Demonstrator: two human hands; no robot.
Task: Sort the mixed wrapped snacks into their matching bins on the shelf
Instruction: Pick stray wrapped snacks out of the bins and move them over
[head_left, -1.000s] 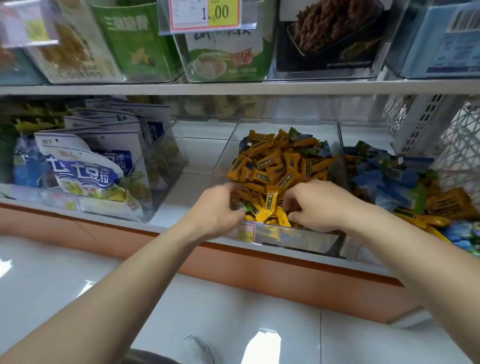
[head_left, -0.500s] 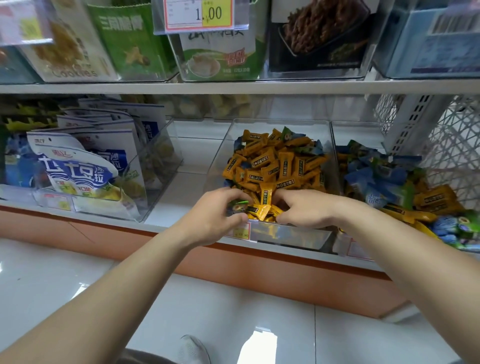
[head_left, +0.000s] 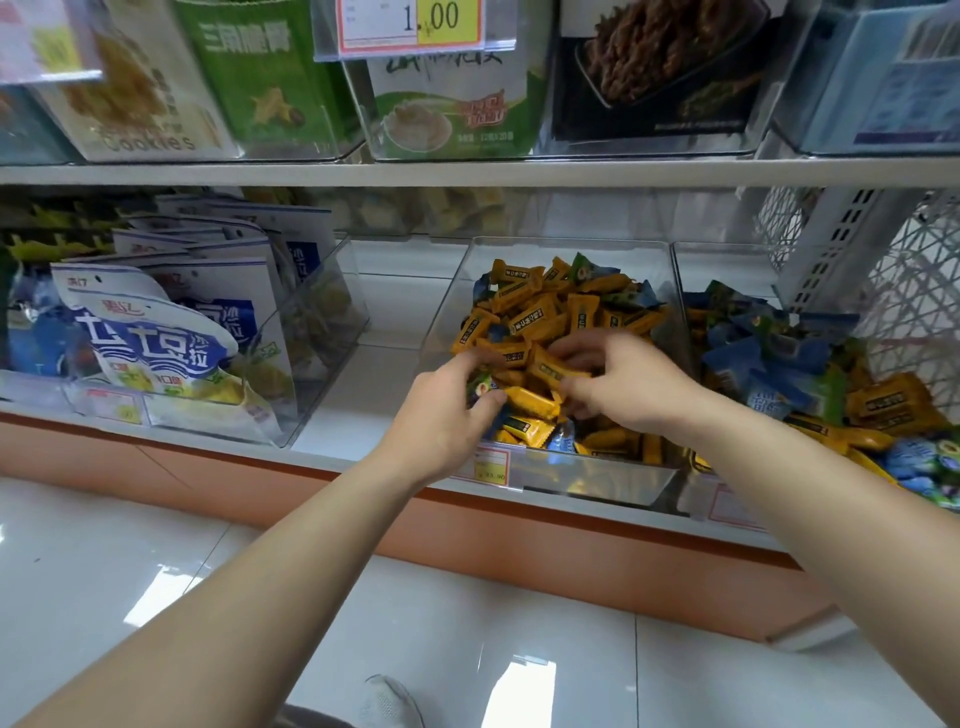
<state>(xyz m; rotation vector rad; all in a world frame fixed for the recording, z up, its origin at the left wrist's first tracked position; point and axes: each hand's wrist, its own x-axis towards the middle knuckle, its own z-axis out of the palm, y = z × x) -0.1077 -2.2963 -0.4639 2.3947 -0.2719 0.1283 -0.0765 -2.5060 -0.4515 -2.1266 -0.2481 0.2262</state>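
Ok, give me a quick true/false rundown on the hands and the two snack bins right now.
1. The left hand and right hand are both in the middle bin. True.
2. The middle bin holds one colour only. False: blue and green ones sit among the yellow snacks.
3. The left hand pinches a green-wrapped snack. True.
4. The right bin is empty. False: it holds blue and green snacks plus some yellow ones.

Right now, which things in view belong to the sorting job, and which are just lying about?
Job: left hand, green candy it pinches, right hand, yellow candies, middle bin, blue candies, right bin.
Lying about: blue-and-white pouches, cookie bag, price tag, white basket.
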